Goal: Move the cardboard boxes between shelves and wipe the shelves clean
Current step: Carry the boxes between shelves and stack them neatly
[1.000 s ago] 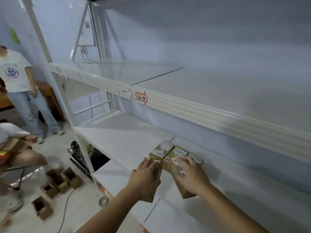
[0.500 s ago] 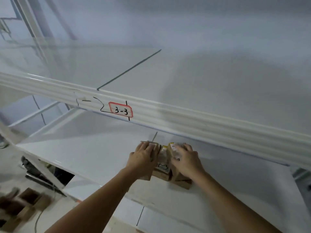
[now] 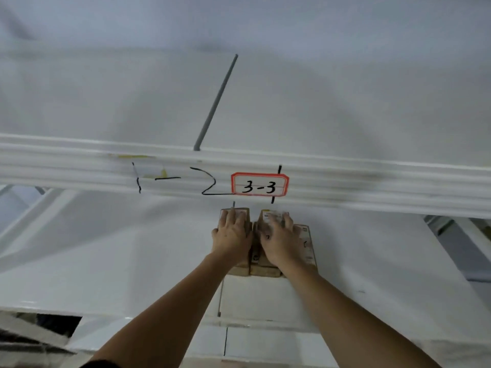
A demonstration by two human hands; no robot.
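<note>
Three small brown cardboard boxes stand side by side on the white middle shelf (image 3: 127,251), just below the upper shelf's front beam (image 3: 372,184). My left hand (image 3: 231,235) lies flat on top of the left box (image 3: 239,269), fingers stretched toward its far edge. My right hand (image 3: 279,241) rests with straight fingers on the middle box (image 3: 267,216), which bears a white label, and partly covers the right box (image 3: 307,243). The hands hide most of the box tops.
A red-framed label reading 3-3 (image 3: 259,185) sticks on the beam, with black marker strokes beside it. The upper shelf (image 3: 345,107) above shows a dark seam line. A lower shelf edge (image 3: 265,341) runs below my forearms. A slanted frame strut (image 3: 457,251) is at right.
My view has swung right and closer to face the shelf straight on. Both hands stayed on the boxes, which now sit square to the shelf under the 3-3 label.
</note>
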